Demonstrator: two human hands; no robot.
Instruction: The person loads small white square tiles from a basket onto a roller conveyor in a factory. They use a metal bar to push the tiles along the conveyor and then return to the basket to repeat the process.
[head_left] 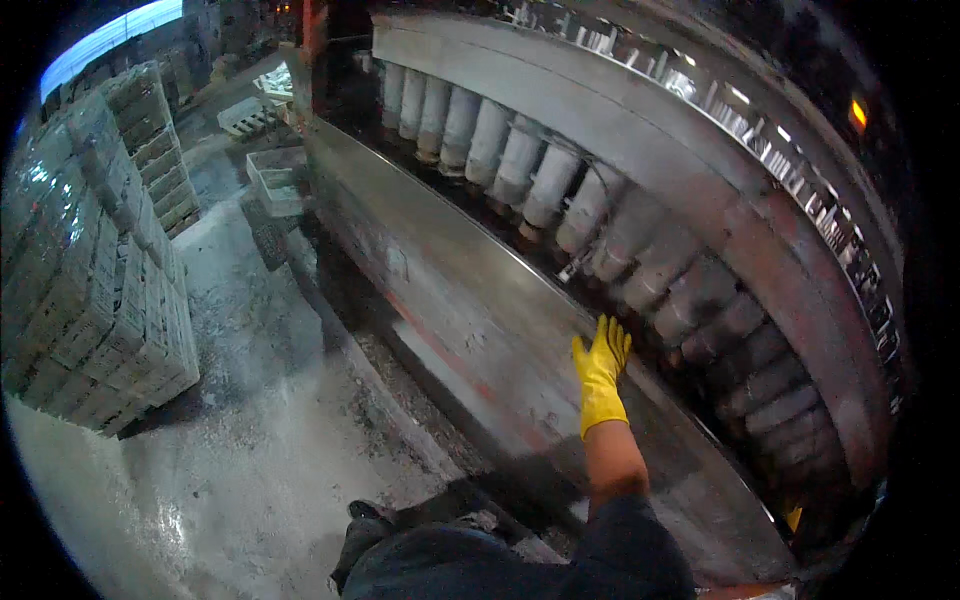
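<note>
My left hand, in a yellow rubber glove, rests palm down on the top of a long metal ledge. Its fingers are stretched out and slightly apart, with nothing held. Past the fingertips runs a dark gap, and beyond it hangs a row of pale, dusty cylinders under a wide curved metal beam. At the lower right, a small yellow patch that looks like my right hand's glove shows in the shadow at the ledge's end. Its fingers are hidden.
Tall wrapped stacks of boxes stand on the wet, dusty floor at left. A white bin and a pallet lie farther back. A low kerb runs along the machine's base beside my foot.
</note>
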